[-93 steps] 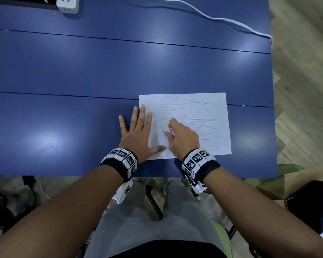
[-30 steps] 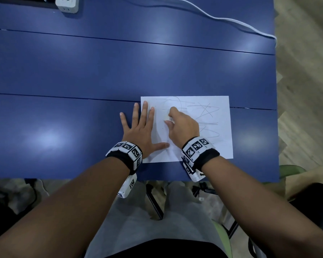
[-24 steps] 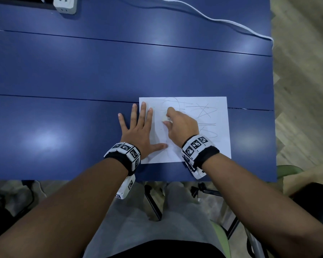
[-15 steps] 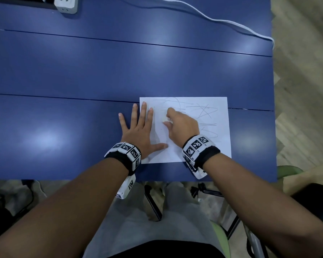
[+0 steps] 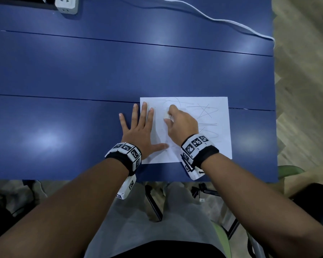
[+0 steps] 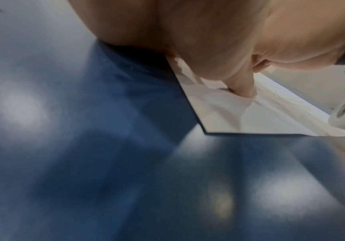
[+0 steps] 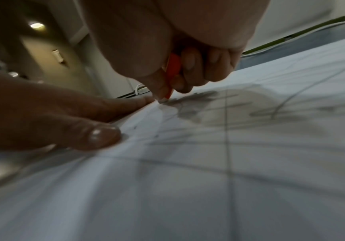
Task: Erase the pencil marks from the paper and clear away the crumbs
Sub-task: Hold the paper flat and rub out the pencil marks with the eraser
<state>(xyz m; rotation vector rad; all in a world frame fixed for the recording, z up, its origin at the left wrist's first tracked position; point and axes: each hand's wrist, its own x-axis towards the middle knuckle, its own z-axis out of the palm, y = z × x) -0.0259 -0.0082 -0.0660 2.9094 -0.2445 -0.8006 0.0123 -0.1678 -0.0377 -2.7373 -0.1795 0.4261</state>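
Observation:
A white sheet of paper [image 5: 209,146] with grey pencil scribbles [image 5: 205,110] lies near the front edge of the blue table [image 5: 82,71]. My left hand [image 5: 138,131] lies flat with spread fingers over the sheet's left edge, thumb pressing the paper [image 6: 260,117]. My right hand [image 5: 181,123] pinches a small eraser [image 5: 169,117] with a red sleeve [image 7: 172,73] and holds its tip on the upper left part of the sheet [image 7: 208,163]. The left half of the sheet looks fainter; lines on the right half stay dark. A few dark specks lie near the left thumb.
A white power strip [image 5: 66,4] sits at the table's far left, and a white cable [image 5: 222,19] runs along the far edge to the right. A chair [image 5: 222,237] and my lap are below the table's front edge.
Over three seconds my right hand has worked the eraser from the sheet's lower middle up to its upper left. The scribbles there have faded. My left hand has stayed flat.

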